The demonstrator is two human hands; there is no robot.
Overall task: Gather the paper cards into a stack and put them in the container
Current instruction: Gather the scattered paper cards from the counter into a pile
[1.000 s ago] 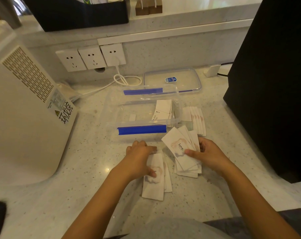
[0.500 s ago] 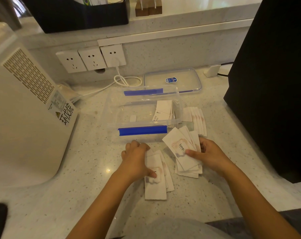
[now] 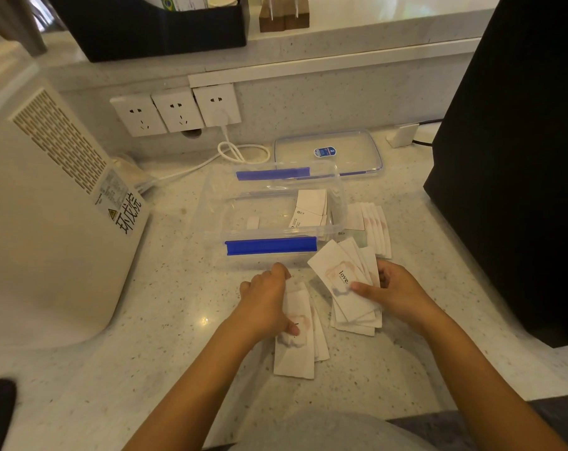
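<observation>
A clear plastic container [image 3: 211,203] with blue clips stands open in the middle of the counter, with a few white cards [image 3: 310,206] inside at its right end. My left hand [image 3: 266,304] grips a small pile of white paper cards [image 3: 295,356] lying on the counter in front of the container. My right hand [image 3: 396,294] holds a fanned bunch of cards [image 3: 338,271], the top one printed "love", thumb pressed on it. More cards [image 3: 373,229] lie spread to the right of the container.
The container's clear lid [image 3: 347,148] lies behind it. A large white appliance [image 3: 48,206] fills the left side, a black panel [image 3: 510,157] the right. Wall sockets [image 3: 175,109] and a white cable [image 3: 237,154] run along the back wall.
My left hand has slid its pile of cards a little toward me and squared it. My right hand and its fanned cards have barely moved.
</observation>
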